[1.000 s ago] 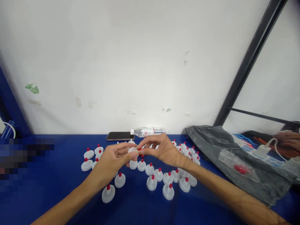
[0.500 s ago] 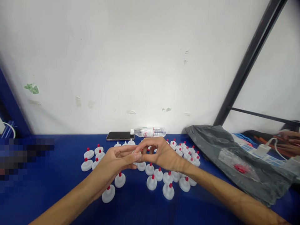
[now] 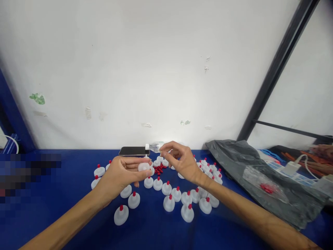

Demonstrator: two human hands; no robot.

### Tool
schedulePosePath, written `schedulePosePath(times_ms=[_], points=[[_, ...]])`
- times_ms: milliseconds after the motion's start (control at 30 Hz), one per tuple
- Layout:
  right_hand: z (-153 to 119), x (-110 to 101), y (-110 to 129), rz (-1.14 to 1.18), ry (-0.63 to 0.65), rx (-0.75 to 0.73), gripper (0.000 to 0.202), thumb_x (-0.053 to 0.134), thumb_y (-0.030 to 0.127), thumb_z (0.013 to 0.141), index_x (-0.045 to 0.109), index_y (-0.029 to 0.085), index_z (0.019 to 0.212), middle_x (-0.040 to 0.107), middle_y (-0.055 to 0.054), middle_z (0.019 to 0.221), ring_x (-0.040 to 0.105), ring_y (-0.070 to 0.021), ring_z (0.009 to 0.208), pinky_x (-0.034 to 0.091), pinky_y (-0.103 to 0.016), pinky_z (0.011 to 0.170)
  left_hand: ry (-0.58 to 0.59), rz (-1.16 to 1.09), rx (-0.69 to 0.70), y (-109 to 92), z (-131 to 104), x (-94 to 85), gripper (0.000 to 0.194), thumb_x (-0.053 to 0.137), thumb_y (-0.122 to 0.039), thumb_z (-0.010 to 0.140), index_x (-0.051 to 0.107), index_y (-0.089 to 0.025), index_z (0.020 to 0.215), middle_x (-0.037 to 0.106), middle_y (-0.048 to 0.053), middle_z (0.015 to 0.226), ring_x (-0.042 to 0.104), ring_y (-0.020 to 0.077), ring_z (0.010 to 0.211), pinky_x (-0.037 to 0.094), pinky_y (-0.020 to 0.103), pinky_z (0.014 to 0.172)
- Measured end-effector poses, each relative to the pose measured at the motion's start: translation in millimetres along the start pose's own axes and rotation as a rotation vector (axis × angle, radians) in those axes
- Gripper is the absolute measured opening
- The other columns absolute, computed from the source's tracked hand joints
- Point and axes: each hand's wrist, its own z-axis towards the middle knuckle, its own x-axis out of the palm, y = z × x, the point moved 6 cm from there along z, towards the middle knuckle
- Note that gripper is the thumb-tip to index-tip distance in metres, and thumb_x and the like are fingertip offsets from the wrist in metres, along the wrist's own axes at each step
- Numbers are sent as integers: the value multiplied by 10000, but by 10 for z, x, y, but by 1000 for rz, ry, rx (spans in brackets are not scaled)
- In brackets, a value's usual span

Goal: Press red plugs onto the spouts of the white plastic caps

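In front of the bottle, the left hand pinched a white disc by its rim. Right hand partly hid the bottle, fingers curled; any hold could not be told. Disc judged light, stiff, slightly slippery; rim seemed best grip.

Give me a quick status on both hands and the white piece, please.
Left hand: grip on white piece. Right hand: raised, nothing visible in grip. Between them: loose red caps on table. Right hand partly hides bottle.
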Motion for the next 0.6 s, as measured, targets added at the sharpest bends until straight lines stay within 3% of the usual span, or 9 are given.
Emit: schedulePosePath(times_ms=[100, 200, 367, 467, 600], points=[[0, -2, 4, -26, -7, -4, 165, 616, 354, 951, 688, 231, 1035, 727, -9, 924, 615, -110, 599, 484, -241, 559, 0, 44, 22, -10, 16, -5, 417, 889, -381, 640, 801, -243, 1024, 733, -20, 666, 635, 165, 559, 560, 298, 579], [1, 54, 10, -127, 65, -30, 179, 557, 299, 985, 693, 248, 1089, 747, -12, 971, 687, -151, 776, 502, -246, 615, 10, 125, 56, -14, 44, -6, 448, 827, -475, 711, 763, -227, 1079, 753, -10, 758, 674, 181, 637, 566, 295, 651], [-79, 235, -49, -352, 267, -241, 302, 471, 186, 1012, 668, 262, 1228, 728, -31, 1185, 649, -187, 1111, 515, -358, 978, -70, 349, 67, 84, 100, -46, 441, 701, -570, 782, 676, -231, 1062, 710, 7, 786, 689, 218, 648, 528, 293, 544], [-178, 341, -74, -426, 406, -377, 351, 425, 221, 1045, 607, 240, 1344, 676, -77, 1317, 595, -205, 1243, 459, -407, 1100, -113, 557, 208, 71, 107, -46, 358, 586, -574, 856, 691, -240, 932, 714, 61, 1045, 703, 251, 847, 575, 367, 728], [-244, 409, -143, -554, 526, -333, 420, 339, 356, 1088, 546, 233, 1433, 546, -104, 1494, 481, -251, 1397, 377, -491, 1181, -99, 669, 275, 105, 97, -35, 323, 557, -529, 886, 725, -256, 925, 745, 59, 1023, 663, 305, 978, 532, 435, 855]])
